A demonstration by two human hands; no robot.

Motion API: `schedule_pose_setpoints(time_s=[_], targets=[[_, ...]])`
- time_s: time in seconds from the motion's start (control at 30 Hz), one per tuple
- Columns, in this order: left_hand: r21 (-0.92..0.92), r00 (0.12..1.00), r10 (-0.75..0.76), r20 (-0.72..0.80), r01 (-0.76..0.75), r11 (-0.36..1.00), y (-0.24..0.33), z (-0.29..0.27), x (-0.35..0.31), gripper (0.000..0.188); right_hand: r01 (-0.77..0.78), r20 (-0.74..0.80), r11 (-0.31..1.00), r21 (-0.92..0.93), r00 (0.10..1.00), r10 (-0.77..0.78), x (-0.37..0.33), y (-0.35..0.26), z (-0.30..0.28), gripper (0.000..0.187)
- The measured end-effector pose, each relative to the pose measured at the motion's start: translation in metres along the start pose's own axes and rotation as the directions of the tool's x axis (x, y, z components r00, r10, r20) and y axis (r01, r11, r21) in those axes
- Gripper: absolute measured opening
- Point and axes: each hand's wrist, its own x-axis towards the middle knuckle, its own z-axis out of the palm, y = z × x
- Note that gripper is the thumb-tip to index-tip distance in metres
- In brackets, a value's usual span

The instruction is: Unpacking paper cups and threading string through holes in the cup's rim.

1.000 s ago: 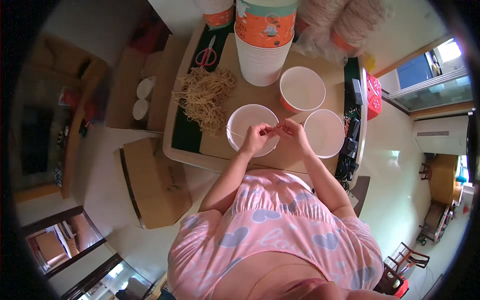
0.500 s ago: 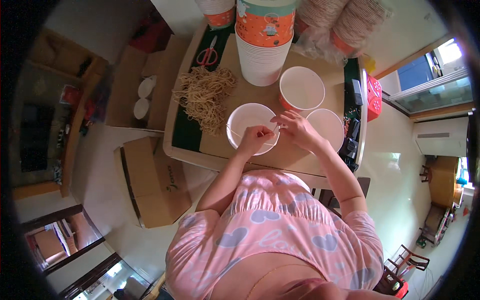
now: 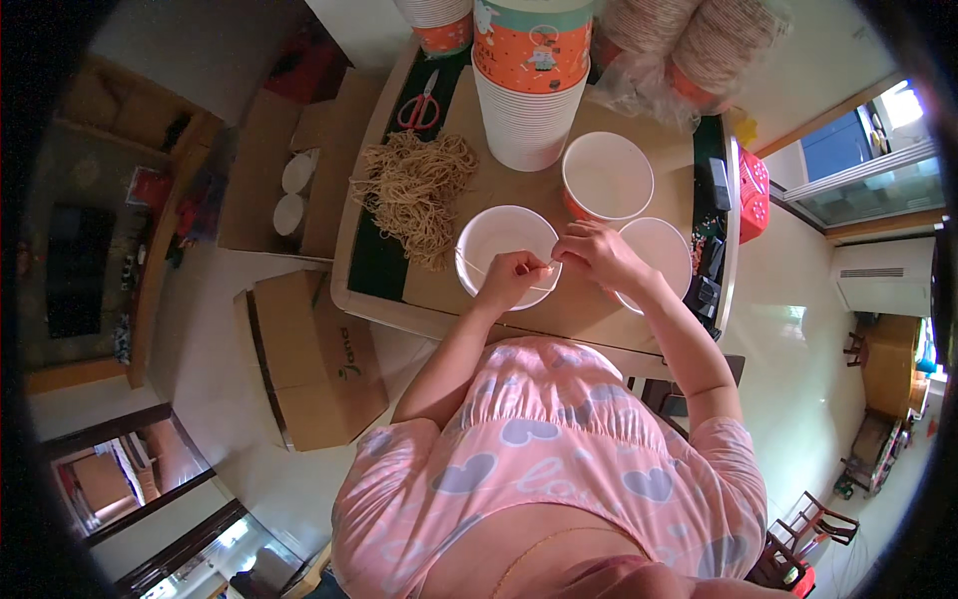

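Note:
A white-lined paper bucket (image 3: 502, 228) stands close to me on the table. A pale string (image 3: 473, 265) crosses its opening from the left rim to the right. My left hand (image 3: 511, 280) is closed over the bucket, thumb and forefinger pinching the string near the right rim. At that same rim my right hand (image 3: 601, 254) has its fingertips drawn together on the string; the exact grip is partly hidden. Two more open paper buckets stand to the right, one farther off (image 3: 608, 172) and one (image 3: 659, 258) beside my right wrist.
A heap of tan strings (image 3: 417, 195) lies left of the bucket, with red-handled scissors (image 3: 420, 110) beyond it. A tall stack of orange-printed buckets (image 3: 529, 115) rises at the back. Bagged stacks (image 3: 689, 50) stand back right. Cardboard boxes (image 3: 317, 359) sit on the floor at left.
My right fingers have drawn in from a more spread pose and now meet at the rim. My left hand keeps its pinch in nearly the same place. The whole view has shifted slightly.

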Motion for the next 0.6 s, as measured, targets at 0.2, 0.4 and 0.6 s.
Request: schedule_pose_setpoints(time_s=[0.2, 0.4, 0.6], targets=[[-0.018, 0.998, 0.045, -0.041, -0.046, 0.999, -0.009, 0.001, 0.003, 0.015, -0.019, -0.094, 1.0, 0.016, 0.995, 0.02, 0.006, -0.012, -0.002, 0.005], [-0.027, 1.0, 0.011, 0.022, -0.01, 1.0, -0.003, -0.001, 0.004, 0.015, -0.004, -0.006, 1.0, 0.017, 1.0, 0.004, 0.002, 0.001, 0.0, 0.008], [0.327, 0.996, 0.083, 0.017, -0.084, 0.941, 0.029, -0.007, -0.008, 0.013, -0.071, -0.046, 0.997, -0.036, 0.997, 0.07, 0.005, 0.014, 0.008, 0.009]])
